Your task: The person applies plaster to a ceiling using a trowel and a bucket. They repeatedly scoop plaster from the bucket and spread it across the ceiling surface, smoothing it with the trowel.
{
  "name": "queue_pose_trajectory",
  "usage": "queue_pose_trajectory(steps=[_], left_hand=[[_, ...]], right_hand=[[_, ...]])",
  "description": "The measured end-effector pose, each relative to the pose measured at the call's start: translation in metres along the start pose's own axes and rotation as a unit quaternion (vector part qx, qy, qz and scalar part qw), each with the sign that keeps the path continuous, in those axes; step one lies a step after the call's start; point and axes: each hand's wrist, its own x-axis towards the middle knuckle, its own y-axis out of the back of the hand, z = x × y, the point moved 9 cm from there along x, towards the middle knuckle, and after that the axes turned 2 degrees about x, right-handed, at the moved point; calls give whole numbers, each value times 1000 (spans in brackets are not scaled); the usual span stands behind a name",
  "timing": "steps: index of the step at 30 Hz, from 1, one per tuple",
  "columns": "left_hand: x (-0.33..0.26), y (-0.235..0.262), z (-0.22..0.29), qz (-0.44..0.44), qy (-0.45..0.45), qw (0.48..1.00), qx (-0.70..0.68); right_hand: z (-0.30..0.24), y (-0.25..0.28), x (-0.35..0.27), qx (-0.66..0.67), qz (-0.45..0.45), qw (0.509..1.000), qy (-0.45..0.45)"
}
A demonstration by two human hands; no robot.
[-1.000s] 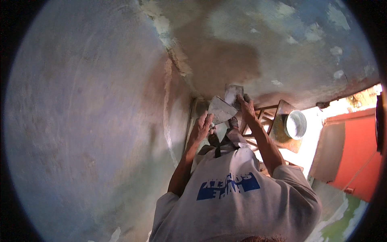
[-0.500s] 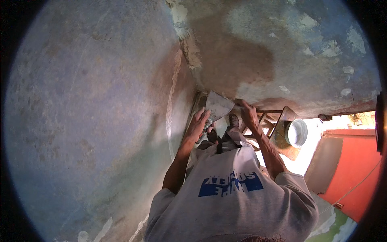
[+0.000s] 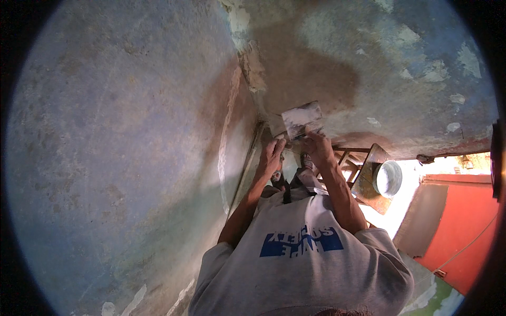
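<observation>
My right hand [image 3: 318,146] is closed on a flat rectangular putty blade [image 3: 302,117], whose face is smeared with white and grey filler. Its thumb and fingers grip the lower edge, and the blade tilts up in front of the wall corner. Just left of it, my left hand [image 3: 274,149] is pinched closed at the base of a second flat, greyish blade [image 3: 276,125]. The rectangular blade partly covers that one, and the two overlap or nearly touch. Both hands are close together above my feet.
A bluish wall [image 3: 121,121] runs along my left, with a pale filler streak [image 3: 227,137]. The patched wall ahead [image 3: 421,95] meets it in a corner. At right, a white bucket [image 3: 388,179] rests on a wooden stand [image 3: 363,184], near a red panel [image 3: 464,226].
My hands have drawn closer together. The blade once spanning between them has given way to a filler-smeared rectangular face raised by my right hand, with a greyish blade at my left.
</observation>
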Motion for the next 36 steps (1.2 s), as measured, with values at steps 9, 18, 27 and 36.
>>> queue_pose_trajectory(steps=[9,18,27,36], left_hand=[[13,-5,21,2,-30,982,-185],[-2,-18,13,-24,101,958,-269],[8,12,42,-3,-11,943,-331],[38,-4,7,14,-299,953,42]], right_hand=[[-10,-56,-54,-235,-83,968,32],[10,-80,-65,-336,-182,924,-29],[-45,-10,-44,-99,83,989,70],[-14,-88,-88,-161,-128,974,-94]])
